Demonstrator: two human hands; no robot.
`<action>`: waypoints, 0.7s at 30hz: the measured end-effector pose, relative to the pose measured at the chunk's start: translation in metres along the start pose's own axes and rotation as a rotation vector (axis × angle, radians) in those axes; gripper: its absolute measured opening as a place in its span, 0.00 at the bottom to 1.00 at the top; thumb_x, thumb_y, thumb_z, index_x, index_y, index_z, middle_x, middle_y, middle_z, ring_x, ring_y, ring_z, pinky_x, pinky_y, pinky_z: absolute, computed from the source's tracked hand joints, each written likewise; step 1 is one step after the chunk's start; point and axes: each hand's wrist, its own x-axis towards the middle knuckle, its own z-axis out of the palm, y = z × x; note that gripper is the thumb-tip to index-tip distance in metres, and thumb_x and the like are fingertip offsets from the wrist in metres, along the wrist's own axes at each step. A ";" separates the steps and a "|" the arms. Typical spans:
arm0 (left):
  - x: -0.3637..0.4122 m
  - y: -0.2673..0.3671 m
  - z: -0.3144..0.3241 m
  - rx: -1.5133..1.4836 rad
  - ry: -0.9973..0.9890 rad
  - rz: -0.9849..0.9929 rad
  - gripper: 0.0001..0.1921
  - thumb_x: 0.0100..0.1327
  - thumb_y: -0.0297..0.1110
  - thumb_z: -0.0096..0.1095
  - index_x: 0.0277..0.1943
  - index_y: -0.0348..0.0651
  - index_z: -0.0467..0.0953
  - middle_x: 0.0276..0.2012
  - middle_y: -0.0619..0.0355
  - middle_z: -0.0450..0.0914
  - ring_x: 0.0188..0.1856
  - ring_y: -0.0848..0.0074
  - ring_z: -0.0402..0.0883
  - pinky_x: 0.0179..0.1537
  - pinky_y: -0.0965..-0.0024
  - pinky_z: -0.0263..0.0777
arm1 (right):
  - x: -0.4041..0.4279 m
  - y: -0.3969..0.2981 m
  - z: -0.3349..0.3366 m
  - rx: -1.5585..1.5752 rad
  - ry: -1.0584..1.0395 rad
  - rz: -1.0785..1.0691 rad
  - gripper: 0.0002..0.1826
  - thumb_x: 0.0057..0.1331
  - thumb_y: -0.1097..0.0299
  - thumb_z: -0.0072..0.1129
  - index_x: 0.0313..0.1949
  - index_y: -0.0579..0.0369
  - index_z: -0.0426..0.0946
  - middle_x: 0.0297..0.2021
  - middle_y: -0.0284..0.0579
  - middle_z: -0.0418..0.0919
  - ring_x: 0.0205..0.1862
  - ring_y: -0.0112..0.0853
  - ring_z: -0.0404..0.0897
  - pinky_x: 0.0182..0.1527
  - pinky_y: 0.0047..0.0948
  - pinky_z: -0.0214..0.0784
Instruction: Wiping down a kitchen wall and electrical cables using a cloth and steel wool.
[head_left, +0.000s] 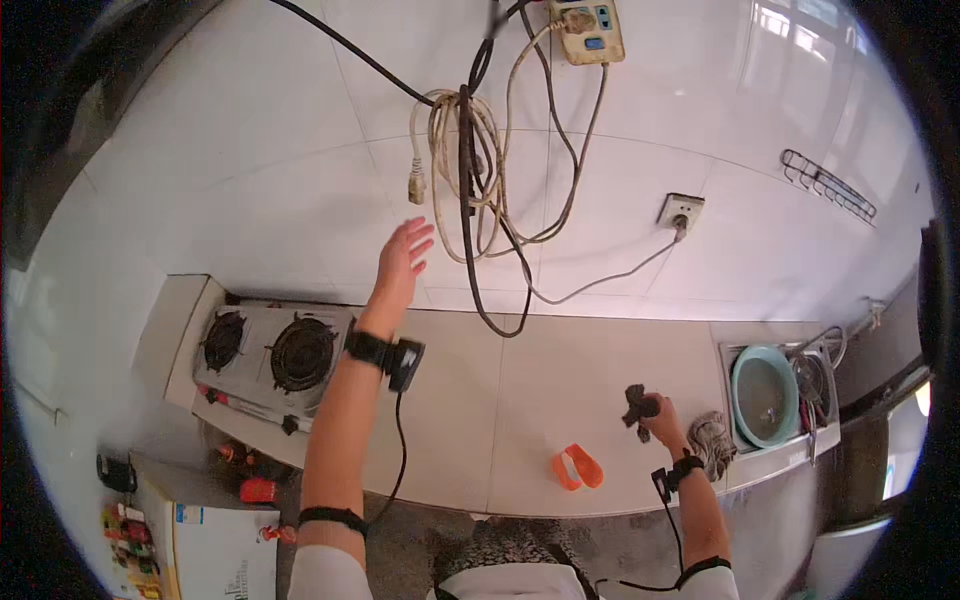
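Note:
My left hand (406, 253) reaches up by the tiled wall with its fingers apart and nothing in them. Just above it hangs the pale plug end (416, 187) of a cable. To the right of its fingers is a coil of cream cable (442, 217), tangled with black cable (466, 259). My right hand (664, 421) grips a dark, crumpled rag (639, 406) over the counter's right part. Beside my right wrist lies a grey striped cloth (712, 444). An orange looped plastic item (577, 466) rests near the counter's front edge.
A two-burner gas stove (255, 360) stands at the left of the counter (442, 450). At the right, a teal basin (763, 360) of water sits in the sink (726, 360). The wall holds a power strip (611, 49), a socket (694, 206) and a hook rack (829, 187).

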 end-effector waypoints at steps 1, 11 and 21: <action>0.017 0.000 0.004 -0.003 -0.010 -0.001 0.22 0.67 0.54 0.37 0.53 0.51 0.70 0.50 0.63 0.76 0.53 0.72 0.69 0.52 0.62 0.58 | 0.001 -0.009 0.001 -0.001 0.008 0.007 0.27 0.44 0.76 0.64 0.47 0.58 0.71 0.41 0.54 0.72 0.44 0.43 0.74 0.48 0.36 0.69; 0.070 -0.020 0.062 -0.220 -0.280 -0.086 0.30 0.59 0.65 0.38 0.56 0.57 0.69 0.49 0.62 0.77 0.51 0.76 0.72 0.52 0.64 0.45 | -0.012 -0.024 -0.011 0.414 -0.129 0.062 0.27 0.46 0.83 0.61 0.49 0.57 0.69 0.40 0.43 0.74 0.41 0.29 0.76 0.41 0.27 0.72; 0.040 -0.026 0.075 -0.695 -0.627 -0.096 0.35 0.62 0.63 0.42 0.53 0.34 0.70 0.41 0.49 0.77 0.43 0.55 0.77 0.58 0.53 0.65 | -0.009 -0.018 -0.020 0.033 -0.185 0.016 0.29 0.45 0.76 0.65 0.50 0.60 0.70 0.38 0.48 0.80 0.41 0.33 0.79 0.46 0.31 0.71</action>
